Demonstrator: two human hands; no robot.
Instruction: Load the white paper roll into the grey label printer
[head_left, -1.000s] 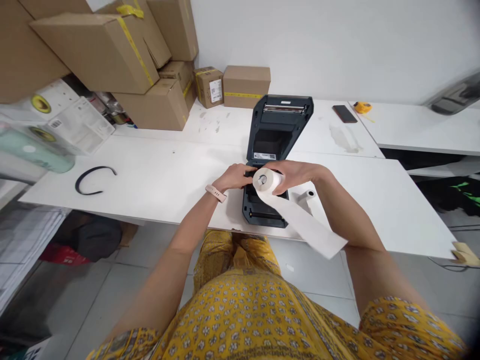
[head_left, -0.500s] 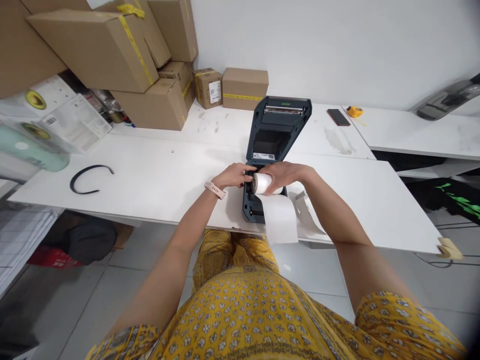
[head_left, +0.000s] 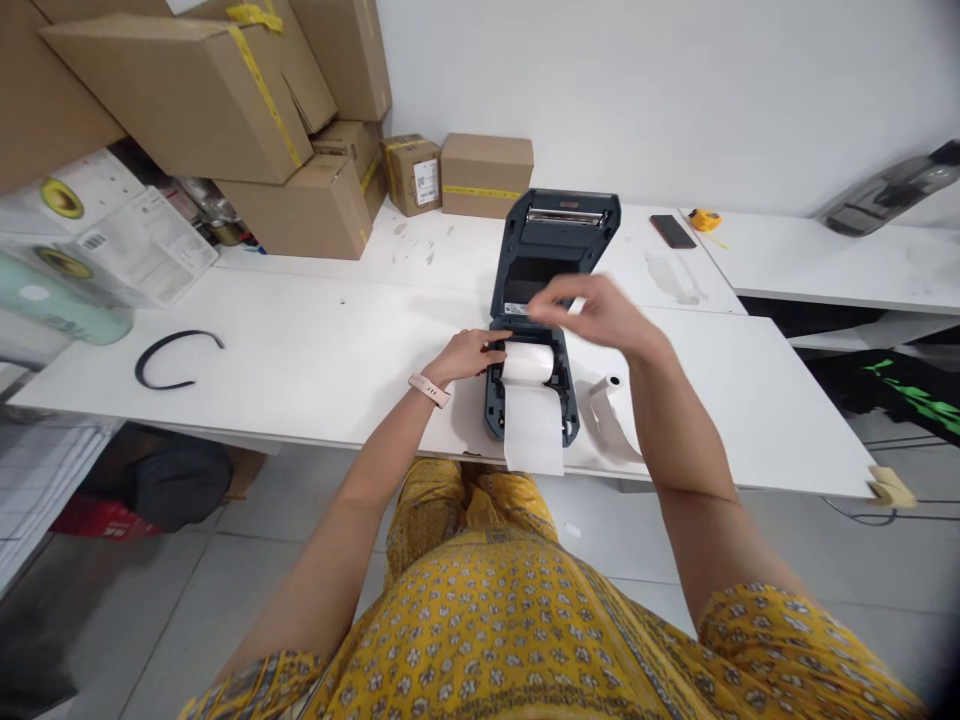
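Note:
A dark label printer [head_left: 495,420] stands on the white table with its lid [head_left: 551,245] tipped up and back. Inside the printer body lies a roll of white label paper [head_left: 528,362], and its loose strip [head_left: 533,430] hangs forward past the table's front edge. My left hand [head_left: 466,356], with a pink wristband, grips the printer's left side beside the roll; some fingertips are hidden there. Above the printer's right side hovers my right hand [head_left: 596,310], holding nothing, its thumb and fingers apart and slightly blurred, covering part of the lid.
A small paper roll [head_left: 604,392] with a curled strip sits right of the printer. Cardboard boxes [head_left: 300,210] are stacked at the back left. A black headband [head_left: 150,362] lies on the left. A phone [head_left: 673,231], yellow tape measure [head_left: 705,219] and handheld vacuum [head_left: 877,195] lie at the back right.
My right hand has let go of the paper roll and risen away from it. The roll now sits inside the printer, its strip further left. My left hand has stayed nearly still.

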